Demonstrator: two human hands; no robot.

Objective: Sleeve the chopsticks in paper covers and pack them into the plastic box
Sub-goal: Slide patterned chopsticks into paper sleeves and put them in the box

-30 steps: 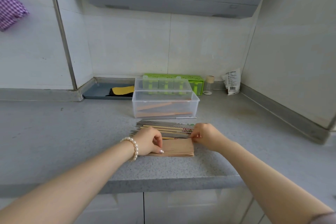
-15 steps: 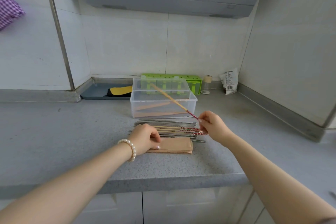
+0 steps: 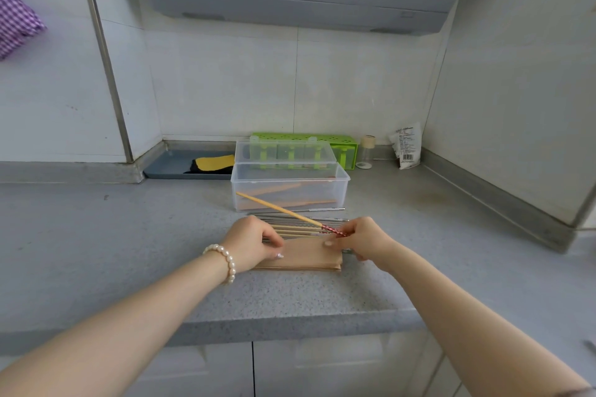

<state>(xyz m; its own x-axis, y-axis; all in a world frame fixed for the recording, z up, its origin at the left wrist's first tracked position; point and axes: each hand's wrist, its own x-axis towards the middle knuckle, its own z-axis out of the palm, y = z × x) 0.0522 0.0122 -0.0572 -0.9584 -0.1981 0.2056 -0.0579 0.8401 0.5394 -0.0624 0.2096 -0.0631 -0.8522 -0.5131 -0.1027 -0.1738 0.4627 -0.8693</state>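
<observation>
Near edge of the grey table [image 3: 96, 235]: a stack of brown paper covers [image 3: 306, 256]. The left hand [image 3: 254, 243] rests on its left end, fingers curled together on the top cover. The right hand [image 3: 361, 238] has its fingers clamped on the red-patterned end of one wooden chopstick [image 3: 280, 210], angled up-left. Behind: loose chopsticks [image 3: 300, 226] lying in a row. Beyond: open clear plastic box [image 3: 290, 190] holding sleeved pairs, then a green container [image 3: 342, 145], small jar [image 3: 367, 151] and packet [image 3: 406, 145] against the wall.
</observation>
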